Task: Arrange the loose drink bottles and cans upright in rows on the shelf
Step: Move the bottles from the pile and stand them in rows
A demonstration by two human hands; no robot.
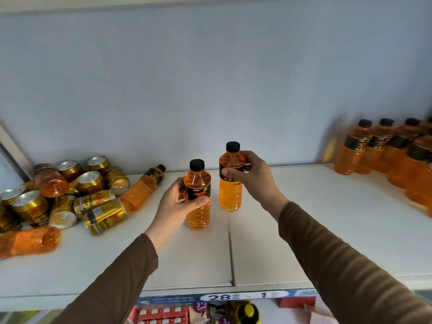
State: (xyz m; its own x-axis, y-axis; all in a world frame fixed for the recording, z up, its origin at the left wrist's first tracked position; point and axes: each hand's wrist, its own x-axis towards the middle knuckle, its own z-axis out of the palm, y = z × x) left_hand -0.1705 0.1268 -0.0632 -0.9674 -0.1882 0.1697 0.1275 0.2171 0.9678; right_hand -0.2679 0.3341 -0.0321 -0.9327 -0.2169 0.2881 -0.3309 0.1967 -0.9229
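1. White shelf (304, 230) with a pale blue back wall (210, 78) is filling most of the view, and a thin seam is running from near to far down its middle.
2. The left hand (177, 202) is wrapping its fingers and thumb around the black label of an orange bottle (198, 206), which is standing upright on the shelf near the middle.
3. The right hand (247, 174) is pinching the label of a second orange bottle (230, 183), which is upright too, just to the right of the first and a little farther back. I cannot tell if its bottom is touching the shelf.
4. Both bottles are wearing black caps, and both arms are wearing brown sleeves (350, 265).
5. On the left, a pile of gold cans (88, 183) is sitting in a jumble, some on their sides and some with their silver tops showing.
6. Three more orange bottles are lying down with that pile: one (142, 188) at its right edge, pointing its cap at the back wall, one (50, 181) on top of the cans, and one (28, 242) near the front left.
7. On the far right, a group of upright orange bottles (385, 148) is standing in rows against the back wall, well apart from the hands.
8. Under the shelf edge, a blue price strip (233, 296) is showing numbers, and red packs (163, 314) are sitting on the shelf below.
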